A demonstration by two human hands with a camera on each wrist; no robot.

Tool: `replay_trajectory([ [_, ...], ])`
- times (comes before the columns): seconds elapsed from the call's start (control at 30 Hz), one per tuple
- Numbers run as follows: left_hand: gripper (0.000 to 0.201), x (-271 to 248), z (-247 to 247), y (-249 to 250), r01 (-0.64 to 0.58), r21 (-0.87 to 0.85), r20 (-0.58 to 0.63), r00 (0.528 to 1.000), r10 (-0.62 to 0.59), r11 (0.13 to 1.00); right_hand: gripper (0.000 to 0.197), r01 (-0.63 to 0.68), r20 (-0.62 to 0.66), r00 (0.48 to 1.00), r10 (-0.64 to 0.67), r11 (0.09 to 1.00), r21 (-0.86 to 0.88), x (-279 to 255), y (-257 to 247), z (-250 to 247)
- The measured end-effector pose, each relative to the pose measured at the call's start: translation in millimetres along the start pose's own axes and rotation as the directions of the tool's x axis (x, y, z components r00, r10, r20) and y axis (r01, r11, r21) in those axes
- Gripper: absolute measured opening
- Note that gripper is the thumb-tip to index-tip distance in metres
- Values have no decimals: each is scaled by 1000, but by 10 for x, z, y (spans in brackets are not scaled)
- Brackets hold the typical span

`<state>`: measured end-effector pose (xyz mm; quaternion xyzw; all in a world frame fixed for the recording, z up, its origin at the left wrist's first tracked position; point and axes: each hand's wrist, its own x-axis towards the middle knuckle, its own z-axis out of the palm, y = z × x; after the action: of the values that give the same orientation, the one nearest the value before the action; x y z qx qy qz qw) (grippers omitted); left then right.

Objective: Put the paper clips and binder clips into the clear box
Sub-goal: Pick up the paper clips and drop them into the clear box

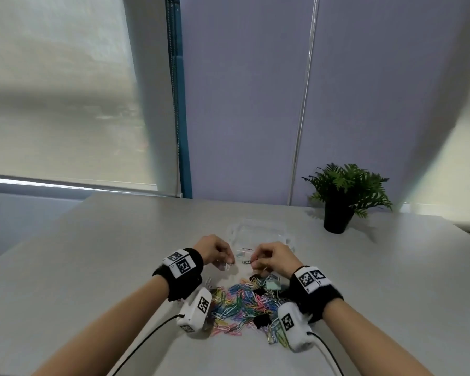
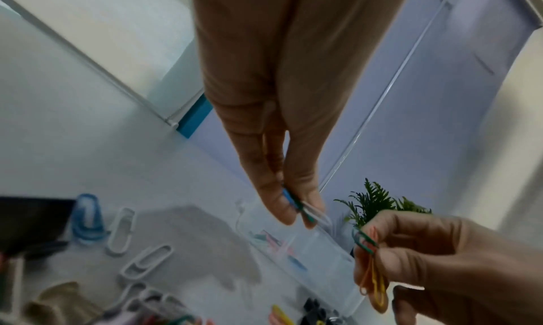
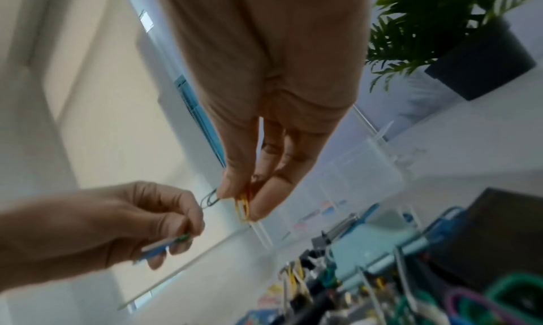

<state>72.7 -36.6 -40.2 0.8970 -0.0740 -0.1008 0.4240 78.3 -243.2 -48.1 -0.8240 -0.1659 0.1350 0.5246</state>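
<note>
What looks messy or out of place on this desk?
Only the clips: a loose heap of coloured paper clips and black binder clips lies spilled on the table, in front of the clear box. The left hand and right hand each pinch a few. The potted plant stands upright.

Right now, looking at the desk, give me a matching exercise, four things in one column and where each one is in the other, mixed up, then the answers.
Things:
1. left hand
2. right hand
3. clear box
4. potted plant

Places or states:
A. far right of the table, beyond the box
B. pinching a blue, a green and a white paper clip
C. pinching a yellow, an orange and a green paper clip
D. just past both hands, a few clips already inside

Pairs: 1-B, 2-C, 3-D, 4-A
</note>
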Motion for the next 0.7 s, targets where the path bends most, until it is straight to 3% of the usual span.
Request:
replay_trajectory([
  [0.13,16,137,-27,125,0,-65,2,1000,1,998,17,-20,-15,1000,21,993,116,30,-5,-184],
  [0.27,15,454,-122,373,-49,-10,-87,995,48,999,18,8,-143,989,26,972,235,157,-38,-440],
  [0.4,15,825,-150,457,27,81,-140,990,-15,996,20,31,-265,963,45,961,273,403,-60,-667],
  [0.53,14,1007,-85,312,154,72,-104,984,-146,985,25,-1,-268,962,51,983,184,639,-70,-643],
  [0.7,34,699,-163,287,25,127,6,1000,-26,992,32,-42,-220,975,16,993,-111,754,-43,-520],
])
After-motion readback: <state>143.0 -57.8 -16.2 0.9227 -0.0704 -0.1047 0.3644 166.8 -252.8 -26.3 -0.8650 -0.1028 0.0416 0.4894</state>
